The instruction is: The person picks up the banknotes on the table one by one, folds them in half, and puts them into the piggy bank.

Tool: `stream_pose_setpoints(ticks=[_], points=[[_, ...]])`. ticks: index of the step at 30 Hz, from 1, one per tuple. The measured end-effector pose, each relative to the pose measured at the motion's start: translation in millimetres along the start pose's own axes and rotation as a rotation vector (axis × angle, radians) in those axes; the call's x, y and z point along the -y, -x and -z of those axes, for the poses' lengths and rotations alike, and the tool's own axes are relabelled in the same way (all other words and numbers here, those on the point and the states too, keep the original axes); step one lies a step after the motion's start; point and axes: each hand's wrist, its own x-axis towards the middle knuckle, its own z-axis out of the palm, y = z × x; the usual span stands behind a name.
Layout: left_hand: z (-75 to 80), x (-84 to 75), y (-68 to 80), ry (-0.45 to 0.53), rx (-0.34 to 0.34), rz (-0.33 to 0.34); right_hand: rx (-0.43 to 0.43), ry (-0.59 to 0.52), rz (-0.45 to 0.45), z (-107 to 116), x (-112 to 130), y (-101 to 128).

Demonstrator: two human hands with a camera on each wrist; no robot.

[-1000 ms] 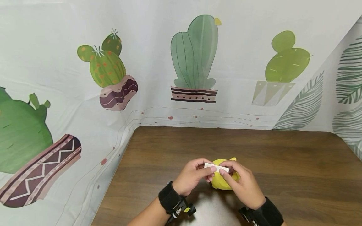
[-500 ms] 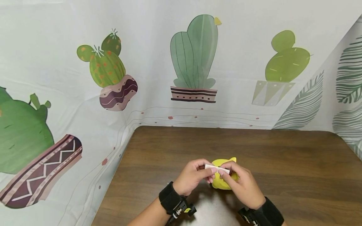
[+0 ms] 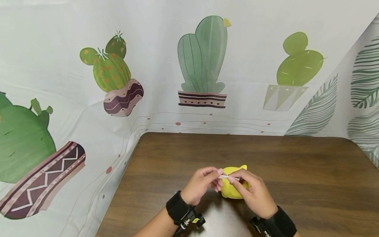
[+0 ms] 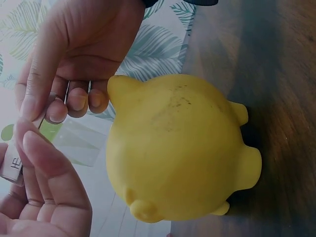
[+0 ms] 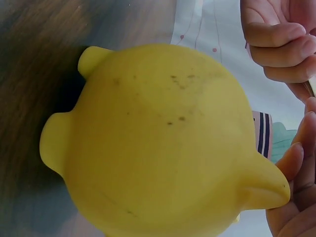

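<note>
A small flat white piece (image 3: 224, 177) is held between both hands, seen almost edge-on in the head view. In the left wrist view dark printed letters show on the white piece (image 4: 12, 167); its kind cannot be told. My left hand (image 3: 199, 185) pinches the left end, with the thumb on top. The right end is pinched by thumb and fingers of my right hand (image 3: 257, 195). Just behind the hands is a yellow pig-shaped bank (image 3: 232, 190), partly hidden by the right hand. Dark smudges mark the yellow pig (image 4: 173, 138) in the wrist views.
The brown wooden table (image 3: 177, 151) has rounded far corners. A white cloth (image 3: 160, 65) printed with cacti and leaves hangs behind it and along its left side. Black straps with small cameras circle both wrists.
The white piece has turned from showing its broad face to nearly edge-on. My left thumb has shifted up and left along it. The right hand and yellow pig look almost still.
</note>
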Motion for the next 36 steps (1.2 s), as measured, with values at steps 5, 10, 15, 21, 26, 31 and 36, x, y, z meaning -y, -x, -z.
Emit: stream_pose_setpoints(ticks=[5, 10, 15, 21, 26, 31, 36], points=[[0.5, 0.2, 0.0, 0.015, -0.003, -0.001, 0.005, -0.019, 0.015, -0.5, -1.4, -0.7], [0.2, -0.7, -0.1, 0.023, -0.008, -0.025, 0.011, -0.014, 0.021, 0.2, 0.8, -2.6], [0.2, -1.2, 0.5, -0.007, -0.004, -0.044, 0.024, 0.008, -0.038, 0.9, 4.0, -1.9], [-1.1, -2.8, 2.0, -0.030, 0.013, -0.056, 0.034, 0.032, -0.137, 1.9, 5.5, -0.5], [-1.0, -2.1, 1.3, -0.012, 0.000, -0.050, 0.011, 0.035, -0.107, 2.8, 5.1, -1.3], [0.8, 0.4, -1.3, -0.013, -0.024, -0.047, -0.027, 0.045, -0.079, 4.5, 3.6, -1.8], [0.5, -0.1, -1.4, -0.020, -0.030, -0.051, -0.034, 0.052, -0.117, 5.2, 2.9, -1.1]])
